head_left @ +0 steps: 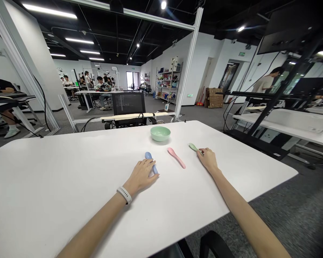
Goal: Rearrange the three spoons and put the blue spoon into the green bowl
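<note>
My left hand (141, 175) lies over the handle of a pale blue plastic spoon (150, 157), and its fingers wrap the handle while the bowl of the spoon sticks out beyond them. My right hand (207, 160) has its fingertips on the handle of a pale green plastic spoon (193, 147), which points away to the left. Between the hands, a pink plastic spoon (177, 158) lies untouched on the white table (70, 168). Farther off stands a mint green bowl (160, 133), upright and apart from all three spoons.
A black office chair (128, 107) with a mesh back stands beyond the far table edge, inside a white metal frame (190, 61). A white desk (285, 125) and a black rack stand to the right. Several people sit at desks farther back.
</note>
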{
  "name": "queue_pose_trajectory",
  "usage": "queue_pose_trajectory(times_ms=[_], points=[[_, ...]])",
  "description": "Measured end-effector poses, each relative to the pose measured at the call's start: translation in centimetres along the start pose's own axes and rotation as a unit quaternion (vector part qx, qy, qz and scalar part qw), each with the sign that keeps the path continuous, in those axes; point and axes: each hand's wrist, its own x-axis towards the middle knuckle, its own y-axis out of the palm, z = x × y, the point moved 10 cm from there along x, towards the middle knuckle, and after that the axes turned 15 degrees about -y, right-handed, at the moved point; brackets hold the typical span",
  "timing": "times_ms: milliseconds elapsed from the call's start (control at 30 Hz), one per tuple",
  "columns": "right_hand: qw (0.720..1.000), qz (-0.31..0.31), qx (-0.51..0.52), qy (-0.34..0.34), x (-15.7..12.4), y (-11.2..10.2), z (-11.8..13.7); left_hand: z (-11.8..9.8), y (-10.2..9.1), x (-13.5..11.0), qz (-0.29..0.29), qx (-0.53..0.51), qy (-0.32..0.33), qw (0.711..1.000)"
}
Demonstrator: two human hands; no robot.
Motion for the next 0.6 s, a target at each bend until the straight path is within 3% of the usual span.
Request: queue_pose_trajectory(times_ms=[167, 300, 433, 600], points=[[1.000, 0.003, 0.004, 0.000, 0.0, 0.1, -0.1, 0.4, -0.5, 0.1, -0.013, 0.011, -0.003, 1.000], [1.000, 0.000, 0.008, -0.002, 0.0, 0.2, -0.1, 3.1, -2.5, 0.3, -0.036, 0.021, -0.022, 0.999], [1.000, -0.023, 0.018, -0.009, 0.0, -0.1, -0.1, 9.1, -6.3, -0.5, -0.067, 0.043, -0.084, 0.993], [0.993, -0.109, 0.015, -0.038, 0.1, -3.1, 2.1, 19.5, -11.8, -4.4, -0.098, 0.085, -0.187, 0.974]])
